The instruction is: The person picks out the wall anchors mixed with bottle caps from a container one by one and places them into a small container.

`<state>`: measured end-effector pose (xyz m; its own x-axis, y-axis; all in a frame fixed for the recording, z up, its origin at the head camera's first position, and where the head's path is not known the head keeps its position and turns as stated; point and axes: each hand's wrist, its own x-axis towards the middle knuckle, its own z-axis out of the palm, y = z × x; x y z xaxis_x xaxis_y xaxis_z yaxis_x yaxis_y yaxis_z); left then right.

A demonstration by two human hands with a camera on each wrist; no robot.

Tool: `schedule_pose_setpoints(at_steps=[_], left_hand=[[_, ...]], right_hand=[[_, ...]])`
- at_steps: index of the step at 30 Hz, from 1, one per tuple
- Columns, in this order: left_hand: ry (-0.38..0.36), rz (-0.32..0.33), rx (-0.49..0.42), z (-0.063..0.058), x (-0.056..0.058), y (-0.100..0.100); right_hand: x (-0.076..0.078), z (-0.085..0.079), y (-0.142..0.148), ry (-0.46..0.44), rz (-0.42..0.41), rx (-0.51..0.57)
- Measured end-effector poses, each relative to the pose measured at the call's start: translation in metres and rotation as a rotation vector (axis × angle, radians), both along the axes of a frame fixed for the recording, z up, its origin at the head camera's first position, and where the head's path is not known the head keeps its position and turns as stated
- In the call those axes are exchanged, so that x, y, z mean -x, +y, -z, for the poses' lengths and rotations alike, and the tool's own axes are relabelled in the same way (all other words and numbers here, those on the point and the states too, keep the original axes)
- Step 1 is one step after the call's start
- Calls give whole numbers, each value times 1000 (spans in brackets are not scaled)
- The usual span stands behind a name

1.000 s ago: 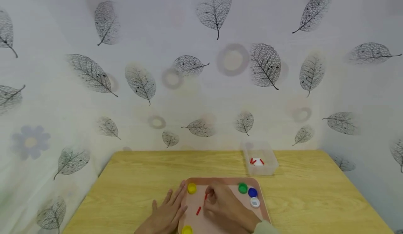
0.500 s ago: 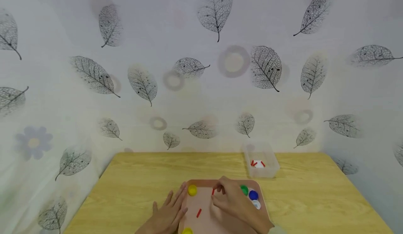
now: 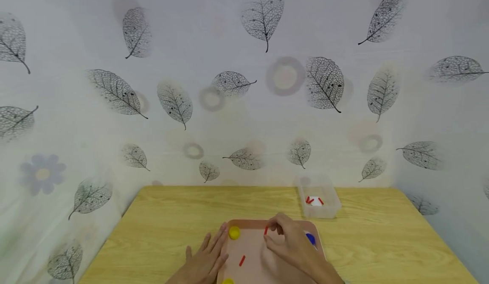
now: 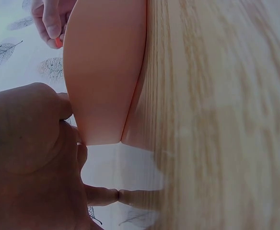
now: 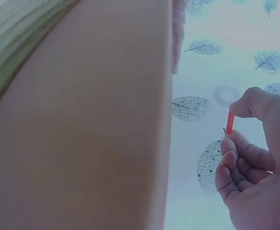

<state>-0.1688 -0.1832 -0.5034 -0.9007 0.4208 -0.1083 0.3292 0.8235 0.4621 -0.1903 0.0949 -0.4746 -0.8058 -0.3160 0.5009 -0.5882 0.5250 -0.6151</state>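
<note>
A small red stick (image 3: 266, 230) is pinched upright between the thumb and index finger of my right hand (image 3: 292, 246), above the pink tray (image 3: 250, 243). The right wrist view shows this stick (image 5: 230, 123) held end to end between the fingertips. Flat on the tray lies another red stick (image 3: 242, 260). My left hand (image 3: 202, 262) rests at the tray's left edge, fingers straight and spread, fingertips touching the rim. Yellow round caps (image 3: 234, 233) sit in the tray's far left and near left corners. A blue cap (image 3: 310, 238) shows partly behind my right hand.
Behind the tray to the right stands a clear plastic box (image 3: 321, 211) with several red sticks and a white piece inside. The wooden table (image 3: 172, 209) reaches back to a leaf-patterned cloth (image 3: 244, 118).
My right hand has moved right and slightly away with the red stick, now covering the green and white caps. My left hand stays on the tray's edge.
</note>
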Motion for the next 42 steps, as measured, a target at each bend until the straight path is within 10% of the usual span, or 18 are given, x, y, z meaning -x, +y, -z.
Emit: schedule_pose_setpoints(at_steps=[9, 18, 42], left_hand=[[25, 13, -5, 2, 0, 0], [50, 21, -13, 6, 0, 1], [30, -5, -8, 5, 0, 1]], right_hand=[[-1, -10, 12, 229, 108, -46], [4, -17, 27, 186, 10, 49], [25, -43, 75, 233, 110, 35]])
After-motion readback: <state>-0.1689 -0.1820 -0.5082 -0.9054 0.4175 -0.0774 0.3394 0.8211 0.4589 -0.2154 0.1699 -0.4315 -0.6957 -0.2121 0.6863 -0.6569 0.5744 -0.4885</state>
